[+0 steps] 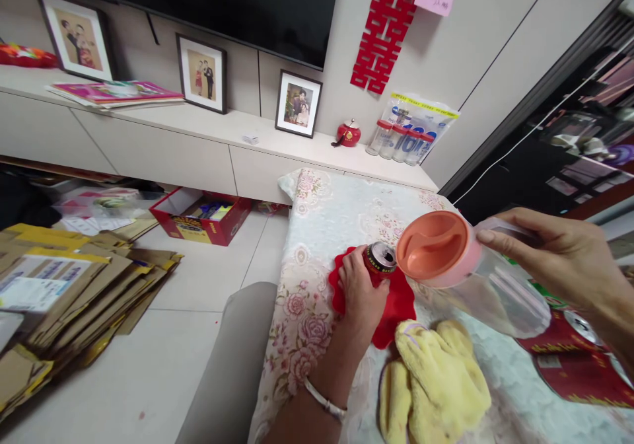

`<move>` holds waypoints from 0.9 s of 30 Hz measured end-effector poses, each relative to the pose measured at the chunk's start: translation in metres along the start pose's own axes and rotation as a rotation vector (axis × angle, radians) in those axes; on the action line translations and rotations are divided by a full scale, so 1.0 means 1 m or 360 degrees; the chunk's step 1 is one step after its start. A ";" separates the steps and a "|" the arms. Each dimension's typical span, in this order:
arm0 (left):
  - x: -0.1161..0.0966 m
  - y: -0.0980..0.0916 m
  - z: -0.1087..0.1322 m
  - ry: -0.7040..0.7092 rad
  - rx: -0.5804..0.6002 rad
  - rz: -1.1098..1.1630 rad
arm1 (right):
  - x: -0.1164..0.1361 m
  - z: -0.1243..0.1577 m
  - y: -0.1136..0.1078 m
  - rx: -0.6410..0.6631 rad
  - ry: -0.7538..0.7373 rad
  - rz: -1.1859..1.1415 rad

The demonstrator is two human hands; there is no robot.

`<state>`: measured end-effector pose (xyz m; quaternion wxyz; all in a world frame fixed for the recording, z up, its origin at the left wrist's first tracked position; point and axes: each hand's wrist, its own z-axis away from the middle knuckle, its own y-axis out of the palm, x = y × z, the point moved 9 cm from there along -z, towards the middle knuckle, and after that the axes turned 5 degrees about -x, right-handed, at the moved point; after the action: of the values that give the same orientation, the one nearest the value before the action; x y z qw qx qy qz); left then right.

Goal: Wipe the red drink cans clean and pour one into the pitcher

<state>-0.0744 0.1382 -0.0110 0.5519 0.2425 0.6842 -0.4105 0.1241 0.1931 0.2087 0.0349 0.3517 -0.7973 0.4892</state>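
My left hand (360, 282) is wrapped round a dark, open-topped drink can (381, 258), which stands on a red scalloped mat (396, 308). My right hand (559, 249) grips a clear plastic pitcher (510, 298) with an orange lid (433, 244). The pitcher is tipped on its side, its lid end beside the can's top. Whether liquid is coming out, I cannot tell. A crumpled yellow cloth (440, 384) lies in front of the mat. Red cans (579, 371) are at the right, partly behind the pitcher and my right arm.
A flowered tablecloth (314, 332) covers the table. Behind it runs a low cabinet (247, 123) bearing framed photos (298, 104), a red pot (349, 133) and red-lidded jars (399, 141). On the floor at left are flattened cardboard (113, 298) and a red box (198, 226).
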 end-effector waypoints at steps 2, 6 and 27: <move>0.000 0.000 0.000 0.0001 0.0006 0.0002 | 0.002 -0.001 0.000 0.0006 -0.0023 -0.0001; 0.000 0.000 0.001 0.0000 0.0006 0.0002 | 0.003 -0.002 0.002 0.0037 -0.0053 0.0003; -0.001 -0.001 0.001 -0.0016 0.0021 -0.0022 | 0.027 -0.012 0.007 0.0105 -0.0192 -0.0048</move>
<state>-0.0745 0.1371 -0.0094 0.5509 0.2394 0.6804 -0.4199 0.0962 0.1900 0.2207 -0.0174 0.3934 -0.7760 0.4927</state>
